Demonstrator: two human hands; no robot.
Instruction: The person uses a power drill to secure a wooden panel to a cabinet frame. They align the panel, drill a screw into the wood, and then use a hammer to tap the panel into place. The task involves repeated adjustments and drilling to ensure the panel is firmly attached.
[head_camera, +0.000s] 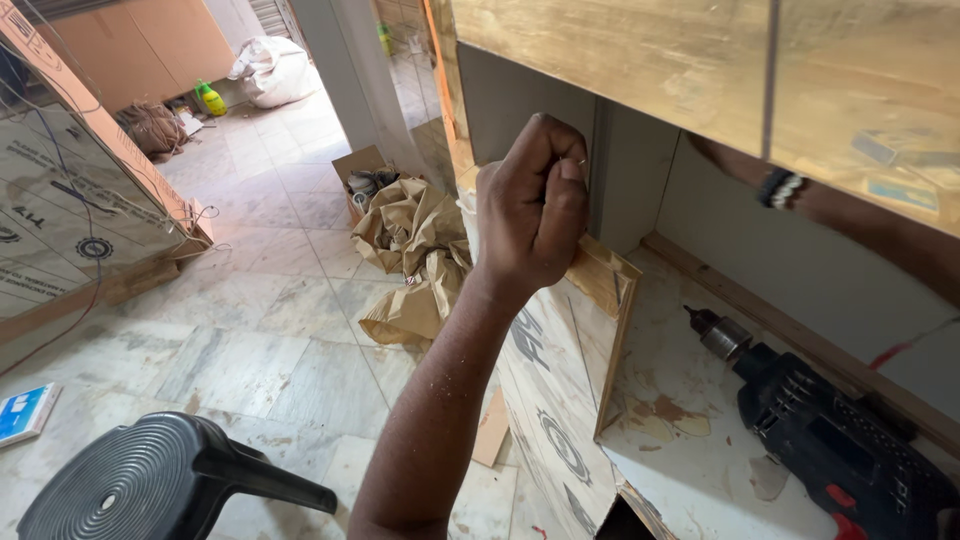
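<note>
My left hand (530, 205) is raised in a closed fist, thumb pressed to forefinger, against the front edge of a grey upright panel (625, 180) inside a cabinet. Whether something small is pinched there is too small to tell. My right forearm with a dark wristband (780, 188) reaches in from the right under the wooden top (650, 50); that hand is hidden behind the top. A slanted plywood piece (605, 275) sits just below my left fist. A black and red power drill (840, 450) lies on the cabinet's white bottom board (690, 470).
Crumpled brown paper (410, 250) and an open cardboard box (365, 180) lie on the marble floor (250, 330). A black plastic stool (150, 480) stands at the lower left. A wrapped board (70, 200) leans at the left. A white sack (270, 65) sits far back.
</note>
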